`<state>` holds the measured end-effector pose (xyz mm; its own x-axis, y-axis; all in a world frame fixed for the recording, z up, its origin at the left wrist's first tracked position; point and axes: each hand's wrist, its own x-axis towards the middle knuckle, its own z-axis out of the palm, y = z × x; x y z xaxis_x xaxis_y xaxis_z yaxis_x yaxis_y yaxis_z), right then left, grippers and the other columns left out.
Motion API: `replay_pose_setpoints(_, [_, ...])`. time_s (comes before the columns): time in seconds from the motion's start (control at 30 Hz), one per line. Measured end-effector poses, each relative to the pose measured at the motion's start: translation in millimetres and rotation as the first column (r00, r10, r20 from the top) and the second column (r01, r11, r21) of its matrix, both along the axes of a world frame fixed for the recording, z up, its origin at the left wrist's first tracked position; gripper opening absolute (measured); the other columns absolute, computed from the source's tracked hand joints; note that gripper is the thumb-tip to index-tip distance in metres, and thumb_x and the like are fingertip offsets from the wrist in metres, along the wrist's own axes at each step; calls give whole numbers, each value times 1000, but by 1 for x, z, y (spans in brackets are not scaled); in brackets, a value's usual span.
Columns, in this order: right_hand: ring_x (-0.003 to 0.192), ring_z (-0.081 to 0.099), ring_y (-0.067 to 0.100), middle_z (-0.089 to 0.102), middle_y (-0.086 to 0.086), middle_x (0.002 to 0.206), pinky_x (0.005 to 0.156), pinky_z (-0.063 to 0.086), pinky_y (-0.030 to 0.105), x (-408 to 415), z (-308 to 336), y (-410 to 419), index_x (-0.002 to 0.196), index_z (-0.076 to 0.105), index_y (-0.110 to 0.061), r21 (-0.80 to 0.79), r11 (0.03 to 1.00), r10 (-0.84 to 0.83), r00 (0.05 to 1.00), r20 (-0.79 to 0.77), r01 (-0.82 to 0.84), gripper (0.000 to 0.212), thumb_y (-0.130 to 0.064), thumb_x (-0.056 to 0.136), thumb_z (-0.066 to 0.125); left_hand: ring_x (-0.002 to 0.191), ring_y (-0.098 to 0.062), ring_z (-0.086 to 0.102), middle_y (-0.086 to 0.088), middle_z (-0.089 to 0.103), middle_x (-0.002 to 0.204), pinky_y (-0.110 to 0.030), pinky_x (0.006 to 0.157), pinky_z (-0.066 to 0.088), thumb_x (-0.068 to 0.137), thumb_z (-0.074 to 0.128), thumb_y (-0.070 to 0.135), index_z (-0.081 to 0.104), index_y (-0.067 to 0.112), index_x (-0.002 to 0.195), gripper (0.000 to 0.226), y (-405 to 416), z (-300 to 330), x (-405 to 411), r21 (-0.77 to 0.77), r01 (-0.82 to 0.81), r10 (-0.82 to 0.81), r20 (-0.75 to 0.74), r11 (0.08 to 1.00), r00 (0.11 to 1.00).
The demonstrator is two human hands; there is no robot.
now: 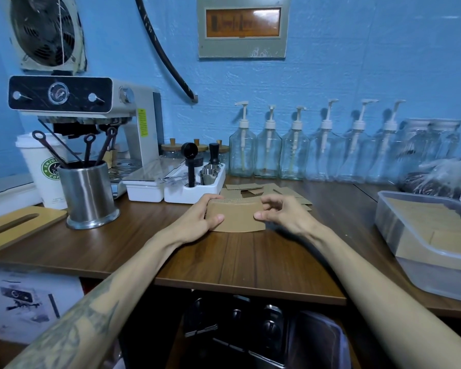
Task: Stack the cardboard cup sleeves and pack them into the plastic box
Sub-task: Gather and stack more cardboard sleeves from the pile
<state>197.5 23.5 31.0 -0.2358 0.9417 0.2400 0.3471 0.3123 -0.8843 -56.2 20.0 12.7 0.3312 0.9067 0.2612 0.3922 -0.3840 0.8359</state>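
While loose sleeves (266, 189) lie behind, both hands, left (200, 219) and right (282, 213), grip a sleeve stack (237, 217) on the table (250, 257), fingers curled round its ends.

The white cup (41, 166) bears a green round logo reading "ENJO…" and "COF…", partly hidden; other labels are illegible.

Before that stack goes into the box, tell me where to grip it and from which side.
Grip the stack of sleeves by its two short ends, coming in from left and right as the left hand and right hand do. It stands on edge; squeezing the ends probably keeps it aligned for the plastic box.
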Motion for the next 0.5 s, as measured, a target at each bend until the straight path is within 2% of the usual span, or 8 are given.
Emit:
replay_pose_setpoints(0.1, [56, 55, 11, 56, 14, 90, 47, 43, 19, -4, -2, -1, 114, 59, 0, -40, 997, 66, 996, -55, -68, 36, 0, 81, 75, 117, -14, 54, 3, 57, 123, -37, 104, 43, 100, 53, 27, 39, 28, 126, 30, 0, -1, 0, -55, -12, 11, -28, 998, 1000])
replay_pose_setpoints(0.17, [53, 56, 13, 54, 17, 84, 46, 43, 20, -5, -3, -1, 105, 58, -3, -31, 994, 107, 993, -47, -109, 29, 2, 82, 74, 116, -14, 55, 2, 59, 121, -36, 102, 44, 101, 52, 27, 42, 26, 123, 24, -2, 0, 0, -58, -19, 18, -19, 998, 1000])
replay_pose_setpoints(0.27, [54, 56, 14, 51, 12, 77, 49, 47, 21, -2, -2, -1, 95, 57, -9, -33, 989, 143, 988, -58, -145, 23, 3, 83, 72, 109, -14, 61, -1, 65, 115, -29, 96, 48, 97, 60, 18, 54, 20, 117, 21, -3, 2, 1, -17, -8, 9, 66, 1000, 998])
replay_pose_setpoints(0.37, [54, 54, 15, 47, 7, 73, 51, 49, 21, 3, -1, -3, 103, 58, -4, -38, 986, 161, 986, -48, -163, 24, 5, 84, 70, 99, -15, 66, -7, 72, 107, -26, 89, 51, 91, 67, 7, 62, 12, 116, 26, -3, 5, 0, -51, 24, -16, 155, 998, 988])
replay_pose_setpoints(0.43, [52, 53, 14, 42, 12, 74, 52, 49, 21, 7, -1, -3, 112, 57, 1, -27, 984, 175, 984, -41, -176, 31, 5, 84, 70, 96, -18, 68, -12, 74, 107, -28, 88, 52, 89, 67, 3, 63, 7, 118, 29, -4, 7, -1, -70, 62, -49, 183, 996, 982])
replay_pose_setpoints(0.5, [51, 52, 13, 40, 13, 75, 52, 47, 22, 8, -1, -4, 112, 58, -2, -23, 983, 182, 982, -42, -183, 31, 5, 84, 71, 93, -18, 69, -13, 74, 104, -25, 82, 53, 88, 68, 1, 63, 5, 118, 31, -5, 8, -1, -79, 98, -80, 203, 992, 976])
